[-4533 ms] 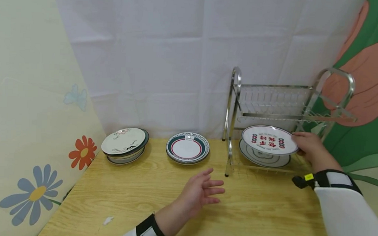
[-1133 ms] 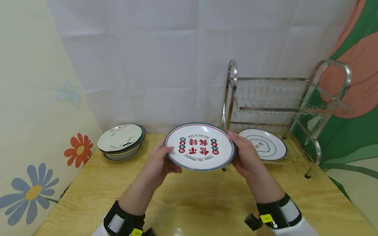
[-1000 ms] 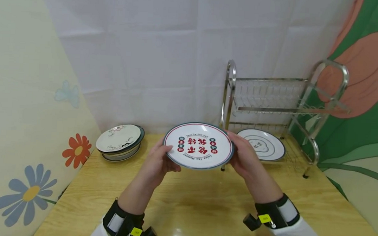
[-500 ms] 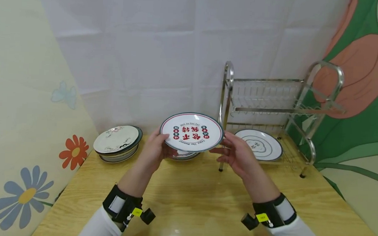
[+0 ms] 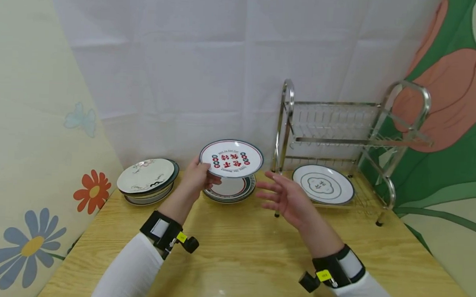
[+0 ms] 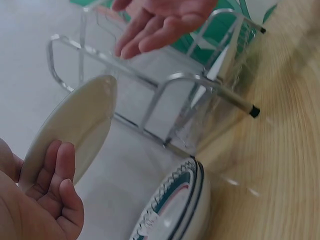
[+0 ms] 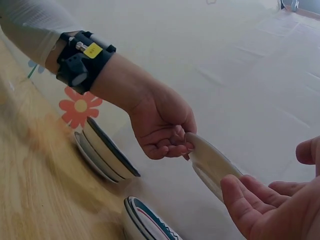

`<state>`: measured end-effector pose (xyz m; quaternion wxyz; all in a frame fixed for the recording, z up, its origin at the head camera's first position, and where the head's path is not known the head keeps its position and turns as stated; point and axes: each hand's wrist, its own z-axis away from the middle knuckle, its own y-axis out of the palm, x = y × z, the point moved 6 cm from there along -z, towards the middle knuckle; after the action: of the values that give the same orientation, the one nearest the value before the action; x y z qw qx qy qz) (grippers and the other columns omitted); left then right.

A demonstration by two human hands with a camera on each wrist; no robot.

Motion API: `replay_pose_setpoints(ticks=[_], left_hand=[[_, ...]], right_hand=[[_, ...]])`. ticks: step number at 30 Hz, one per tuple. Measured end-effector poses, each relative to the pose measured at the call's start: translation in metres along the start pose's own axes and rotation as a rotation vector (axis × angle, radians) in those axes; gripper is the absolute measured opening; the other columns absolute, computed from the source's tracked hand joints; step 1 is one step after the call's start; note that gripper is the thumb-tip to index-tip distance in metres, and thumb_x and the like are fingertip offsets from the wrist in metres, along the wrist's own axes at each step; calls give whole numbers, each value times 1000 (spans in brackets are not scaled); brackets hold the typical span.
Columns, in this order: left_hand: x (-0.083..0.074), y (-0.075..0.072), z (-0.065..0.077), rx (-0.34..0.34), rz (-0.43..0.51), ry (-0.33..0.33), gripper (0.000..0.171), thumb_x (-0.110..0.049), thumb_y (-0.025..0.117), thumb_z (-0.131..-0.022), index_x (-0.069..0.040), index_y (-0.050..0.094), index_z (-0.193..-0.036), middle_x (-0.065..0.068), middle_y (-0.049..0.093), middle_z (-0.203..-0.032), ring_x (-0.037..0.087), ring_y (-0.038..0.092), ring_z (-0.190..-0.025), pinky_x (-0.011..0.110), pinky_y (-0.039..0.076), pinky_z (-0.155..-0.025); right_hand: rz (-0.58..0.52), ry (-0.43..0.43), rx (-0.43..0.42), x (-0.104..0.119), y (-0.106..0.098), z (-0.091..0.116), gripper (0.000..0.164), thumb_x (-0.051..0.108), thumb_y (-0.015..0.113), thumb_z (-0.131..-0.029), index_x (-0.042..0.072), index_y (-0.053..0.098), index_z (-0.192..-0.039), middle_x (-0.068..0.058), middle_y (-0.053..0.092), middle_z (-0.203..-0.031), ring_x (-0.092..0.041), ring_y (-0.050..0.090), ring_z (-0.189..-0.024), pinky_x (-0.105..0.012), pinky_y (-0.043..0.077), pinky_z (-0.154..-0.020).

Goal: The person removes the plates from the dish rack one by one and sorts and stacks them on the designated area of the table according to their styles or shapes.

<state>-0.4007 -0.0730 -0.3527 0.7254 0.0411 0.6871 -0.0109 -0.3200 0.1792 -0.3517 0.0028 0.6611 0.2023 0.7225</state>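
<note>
My left hand (image 5: 196, 178) grips the left rim of a white plate (image 5: 232, 158) with red characters and a blue edge, thumb on top and fingers beneath. The plate hangs in the air over a stack of green-banded plates (image 5: 229, 190) on the table, partly hiding it. In the left wrist view the held plate's pale underside (image 6: 82, 127) shows. To the right of the plate, my right hand (image 5: 289, 199) is held apart from it in the head view, fingers spread and holding nothing.
A two-tier metal dish rack (image 5: 334, 140) stands at the right, with a white oval plate (image 5: 323, 184) on its lower level. On the left, against the wall, sits another plate stack (image 5: 147, 176) topped by a floral plate. White cloth (image 5: 177, 75) covers the back wall.
The lettered plate came out of the rack, was held in both hands, and has moved left and back. My right hand has let go of it; only the left holds it now.
</note>
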Motion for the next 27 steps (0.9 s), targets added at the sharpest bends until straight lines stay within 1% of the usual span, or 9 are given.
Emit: replay_pose_setpoints(ticks=[5, 7, 10, 14, 17, 19, 22, 25, 27], left_hand=[[21, -6, -20, -47, -14, -60, 39, -19, 40, -110, -15, 46, -148, 5, 74, -76, 15, 71, -59, 25, 49, -55], [28, -8, -25, -70, -15, -84, 40, -20, 42, -110, -17, 47, -149, 5, 76, -78, 15, 72, -60, 25, 49, -55], [35, -10, -31, -108, -22, -101, 40, -20, 45, -109, -19, 49, -148, 7, 77, -81, 16, 72, -59, 26, 49, -55], [44, -13, -39, -146, -31, -114, 37, -20, 46, -108, -14, 54, -144, 7, 77, -78, 15, 71, -57, 25, 47, -54], [52, -15, -44, -170, -38, -141, 37, -20, 47, -108, -12, 55, -143, 7, 75, -76, 15, 71, -56, 24, 47, -53], [56, -16, -46, -190, -45, -159, 38, -20, 47, -108, -11, 56, -144, 7, 75, -77, 15, 70, -56, 24, 47, -53], [61, -18, -48, -216, -60, -168, 39, -18, 47, -108, -13, 56, -146, 10, 75, -85, 16, 70, -56, 24, 48, -54], [66, -20, -48, -240, -71, -173, 43, -16, 46, -106, -14, 55, -148, 13, 75, -92, 18, 69, -57, 25, 48, -54], [69, -21, -49, -255, -84, -177, 44, -15, 46, -105, -15, 55, -148, 13, 75, -94, 18, 69, -57, 25, 48, -53]], right_hand=[[9, 33, 26, -20, 4, -6, 55, 39, 47, -108, 7, 39, -152, -3, 76, -113, -21, 75, -100, -33, 63, -81], [24, 51, 25, -28, 6, -8, 56, 38, 46, -109, 6, 38, -153, -5, 75, -115, -23, 75, -101, -33, 63, -80], [54, 95, 13, -40, 9, -10, 57, 39, 45, -109, 7, 37, -155, -10, 72, -125, -25, 74, -104, -33, 62, -81], [95, 147, 1, -54, 13, -13, 58, 39, 43, -109, 7, 36, -156, -21, 62, -140, -26, 73, -107, -34, 62, -83], [122, 160, 5, -63, 15, -15, 57, 36, 41, -109, 4, 35, -156, -26, 58, -144, -26, 74, -106, -35, 63, -83], [134, 166, 10, -69, 16, -16, 57, 35, 41, -109, 2, 34, -156, -26, 60, -142, -25, 75, -104, -37, 63, -83], [138, 178, 10, -78, 17, -19, 57, 35, 43, -109, 1, 37, -153, -25, 63, -138, -24, 75, -101, -40, 62, -86], [143, 192, 10, -85, 18, -20, 55, 36, 46, -108, 1, 41, -151, -24, 65, -135, -26, 75, -102, -43, 61, -89], [147, 197, 7, -89, 18, -20, 54, 35, 47, -107, 2, 42, -150, -23, 66, -134, -27, 75, -103, -43, 61, -90]])
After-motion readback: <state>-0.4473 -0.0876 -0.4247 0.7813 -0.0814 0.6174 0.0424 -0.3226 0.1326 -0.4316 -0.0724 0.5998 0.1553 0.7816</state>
